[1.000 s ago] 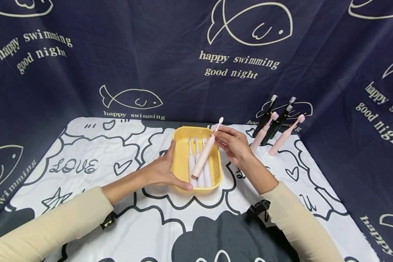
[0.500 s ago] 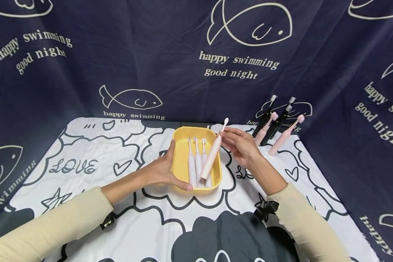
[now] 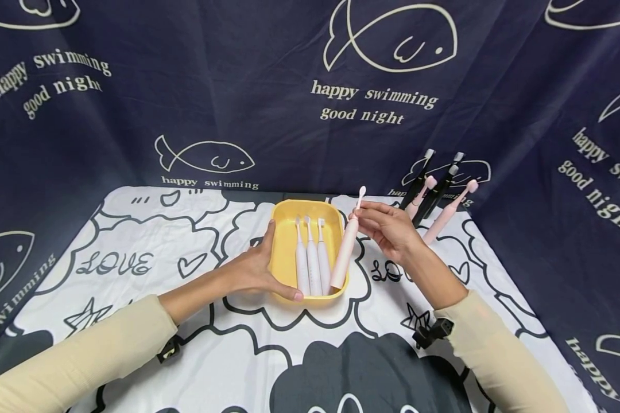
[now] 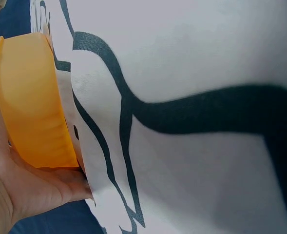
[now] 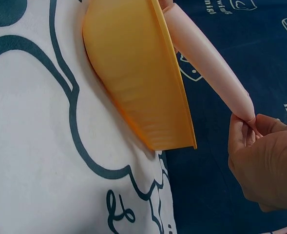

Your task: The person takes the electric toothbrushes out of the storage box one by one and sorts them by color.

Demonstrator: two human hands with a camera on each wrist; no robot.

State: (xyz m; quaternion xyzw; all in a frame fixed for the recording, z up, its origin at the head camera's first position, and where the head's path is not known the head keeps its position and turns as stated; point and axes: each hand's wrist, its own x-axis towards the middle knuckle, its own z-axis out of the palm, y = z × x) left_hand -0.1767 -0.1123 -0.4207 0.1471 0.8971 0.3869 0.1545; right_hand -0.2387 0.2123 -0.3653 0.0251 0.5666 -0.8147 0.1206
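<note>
Pinching a smooth, tapered pink toothbrush (image 3: 347, 245) is the right hand (image 3: 391, 232).

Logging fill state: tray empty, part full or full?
Part full: three white brushes lie in the tray, with bare space left of them. The right hand holds a pink brush.

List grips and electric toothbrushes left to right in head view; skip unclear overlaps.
Left grip, left white electric toothbrush, middle white electric toothbrush, right white electric toothbrush, held pink electric toothbrush, right grip, rightmost pink electric toothbrush.
</note>
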